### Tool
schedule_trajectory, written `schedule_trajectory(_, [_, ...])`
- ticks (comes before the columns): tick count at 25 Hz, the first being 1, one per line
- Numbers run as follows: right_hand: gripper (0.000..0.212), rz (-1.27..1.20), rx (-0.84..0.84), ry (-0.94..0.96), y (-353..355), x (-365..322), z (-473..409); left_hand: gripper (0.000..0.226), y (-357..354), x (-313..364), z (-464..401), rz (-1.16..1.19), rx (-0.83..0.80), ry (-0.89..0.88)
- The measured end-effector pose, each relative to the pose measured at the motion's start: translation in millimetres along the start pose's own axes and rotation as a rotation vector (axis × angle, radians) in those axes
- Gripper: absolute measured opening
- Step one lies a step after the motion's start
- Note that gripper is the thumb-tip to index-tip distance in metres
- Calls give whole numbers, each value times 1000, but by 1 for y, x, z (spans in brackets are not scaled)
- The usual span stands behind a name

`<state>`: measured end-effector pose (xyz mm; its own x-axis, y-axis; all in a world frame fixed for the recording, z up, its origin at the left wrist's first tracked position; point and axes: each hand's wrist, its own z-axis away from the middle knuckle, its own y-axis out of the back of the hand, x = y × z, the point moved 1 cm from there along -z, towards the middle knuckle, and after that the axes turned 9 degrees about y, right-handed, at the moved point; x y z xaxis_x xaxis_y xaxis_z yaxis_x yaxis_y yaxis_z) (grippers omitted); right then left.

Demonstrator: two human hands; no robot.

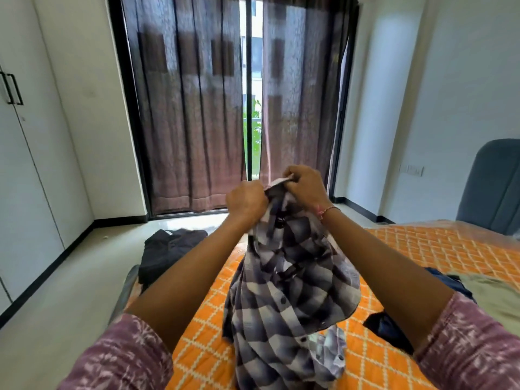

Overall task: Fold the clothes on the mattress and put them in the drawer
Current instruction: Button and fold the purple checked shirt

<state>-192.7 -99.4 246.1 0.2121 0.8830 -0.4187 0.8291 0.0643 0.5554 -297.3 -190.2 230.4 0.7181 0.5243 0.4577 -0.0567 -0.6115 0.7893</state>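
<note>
A grey and white checked shirt (292, 280) hangs in front of me above the orange quilted mattress (439, 246). My left hand (246, 202) and my right hand (305, 185) both grip its collar end, close together, with the fabric bunched between them. The shirt's lower part trails down onto the mattress. A beige garment (489, 294) and a dark blue garment (380, 325) lie on the mattress to the right. No drawer shows in view.
A black garment (168, 251) lies at the mattress's far left corner by the floor. White wardrobe doors (25, 170) line the left wall. Dark curtains (191, 108) cover the window ahead. A blue-grey headboard (492, 187) stands at the right.
</note>
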Motion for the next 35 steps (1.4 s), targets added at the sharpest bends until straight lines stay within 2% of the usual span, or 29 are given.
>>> schedule_trajectory(2, [13, -11, -301, -39, 7, 11, 12, 29, 7, -17, -9, 167, -54, 76])
schedule_trajectory(4, [19, 237, -603, -106, 10, 29, 31, 34, 20, -37, -17, 396, -21, 205])
schedule_trajectory(5, [16, 324, -643, -149, 13, 39, 40, 35, 27, -46, -20, 458, -8, 251])
schedule_trajectory(7, [24, 356, -502, -275, 19, 53, 47, 33, 38, -56, -20, 515, -31, 339])
schedule_trajectory(9, [26, 147, -129, -448, 27, 43, 37, 26, 43, -58, -19, 611, -61, 424])
schedule_trajectory(11, [24, -84, 205, -495, 33, 17, 15, 29, 47, -45, -16, 920, -161, 515])
schedule_trajectory(12, [23, -82, 224, -456, 38, 2, -1, 32, 51, -38, -16, 1027, -173, 508])
schedule_trajectory(13, [23, -30, 162, -397, 44, -14, -14, 30, 55, -32, -19, 1080, -154, 454])
schedule_trajectory(14, [25, 59, 70, -328, 50, -29, -22, 25, 62, -26, -20, 1053, -89, 365])
schedule_trajectory(16, [35, 129, -2, -243, 58, -49, -35, 13, 75, -19, -23, 837, 39, 100])
schedule_trajectory(18, [38, -1, -18, -166, 54, -57, -44, 38, 78, -9, -19, 566, 11, -148])
schedule_trajectory(20, [28, -106, -53, -98, 44, -65, -43, 52, 68, 7, -6, 325, 50, -285])
schedule_trajectory(22, [22, -222, -74, -38, 35, -67, -38, 37, 56, 14, 2, 292, 185, -321])
schedule_trajectory(24, [26, -480, -112, -40, 29, -57, -20, 19, 52, 12, -1, 360, 241, -284])
schedule_trajectory(26, [48, -683, -122, -46, 18, -32, 12, 15, 54, 5, -8, 456, 214, -247])
schedule_trajectory(28, [64, -712, -259, -62, -8, -3, 54, 20, 65, 3, -12, 578, 192, -240])
schedule_trajectory(30, [51, -794, -449, -212, -41, 16, 96, 20, 82, 6, -15, 679, 195, -261])
schedule_trajectory(32, [37, -893, -551, -390, -65, 19, 121, 16, 94, 5, -21, 701, 231, -263])
schedule_trajectory(35, [27, -975, -826, -610, -79, 3, 127, 15, 83, -10, -34, 701, 233, -176])
